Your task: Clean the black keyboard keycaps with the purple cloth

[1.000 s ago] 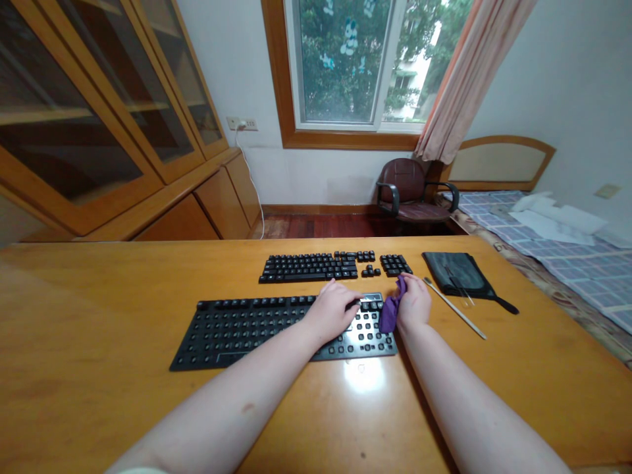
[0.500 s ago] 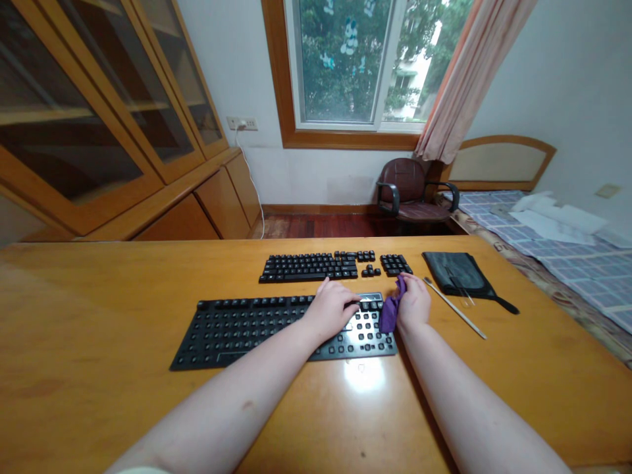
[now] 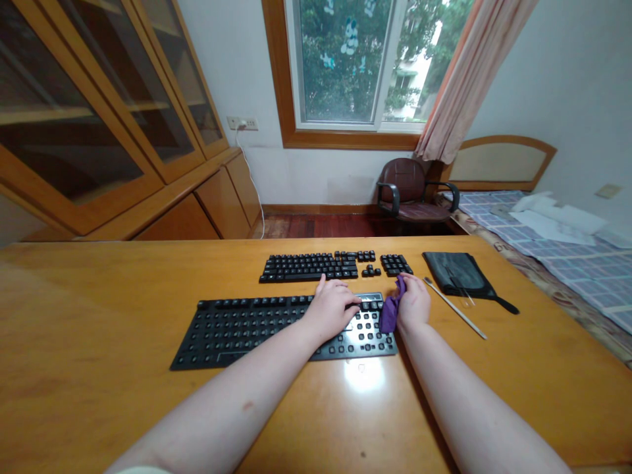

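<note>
The black keyboard point(image 3: 237, 336) is lying flat on the wooden surface point(image 3: 123, 342), its long axis running left to right. The left hand point(image 3: 330, 308) is resting on its right part with fingers curled, while the right hand point(image 3: 413, 304) is pinching a purple cloth point(image 3: 390, 308) against its right end. Black keycaps point(image 3: 309, 268) are sitting in rows just beyond it.

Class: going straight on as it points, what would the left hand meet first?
The left hand would likely meet the loose black keycaps first, though depth is unclear.
</note>
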{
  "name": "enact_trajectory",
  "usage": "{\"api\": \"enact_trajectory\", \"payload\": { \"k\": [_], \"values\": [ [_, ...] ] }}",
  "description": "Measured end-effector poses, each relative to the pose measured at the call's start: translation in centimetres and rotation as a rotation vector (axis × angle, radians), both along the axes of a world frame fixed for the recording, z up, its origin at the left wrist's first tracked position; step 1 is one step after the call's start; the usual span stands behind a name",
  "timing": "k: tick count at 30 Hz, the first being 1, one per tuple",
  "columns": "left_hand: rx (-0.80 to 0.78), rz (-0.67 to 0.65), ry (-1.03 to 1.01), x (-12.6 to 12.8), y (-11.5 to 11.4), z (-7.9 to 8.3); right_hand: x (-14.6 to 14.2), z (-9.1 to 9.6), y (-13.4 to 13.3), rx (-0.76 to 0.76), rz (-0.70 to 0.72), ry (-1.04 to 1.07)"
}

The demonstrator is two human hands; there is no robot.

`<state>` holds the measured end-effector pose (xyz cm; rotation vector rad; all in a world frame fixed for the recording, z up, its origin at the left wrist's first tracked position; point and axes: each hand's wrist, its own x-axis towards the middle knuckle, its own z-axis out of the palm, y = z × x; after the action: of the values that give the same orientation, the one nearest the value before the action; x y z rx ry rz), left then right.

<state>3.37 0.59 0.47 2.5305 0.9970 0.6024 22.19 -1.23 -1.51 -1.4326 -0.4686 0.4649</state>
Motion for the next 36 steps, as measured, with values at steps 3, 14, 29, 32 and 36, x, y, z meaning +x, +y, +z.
{"api": "enact_trajectory", "payload": {
  "k": [3, 14, 29, 32, 36],
  "values": [
    [0.032, -0.016, 0.001, 0.0, -0.2, 0.1, -0.1, 0.3, -0.1, -0.021, -0.002, -0.029],
    [0.075, -0.006, -0.005, -0.1, -0.2, 0.1, 0.0, 0.0, 0.0, -0.009, 0.013, -0.014],
    [-0.017, 0.072, -0.038, 0.0, 0.3, -0.4, 0.2, -0.5, 0.1, 0.003, 0.015, -0.01],
    [0.001, 0.039, -0.028, -0.1, 0.1, -0.2, 0.2, -0.5, 0.1, 0.005, 0.017, -0.014],
    [0.047, 0.008, -0.021, -0.1, -0.1, 0.2, 0.2, -0.6, 0.2, -0.002, 0.018, -0.007]
  ]
}}
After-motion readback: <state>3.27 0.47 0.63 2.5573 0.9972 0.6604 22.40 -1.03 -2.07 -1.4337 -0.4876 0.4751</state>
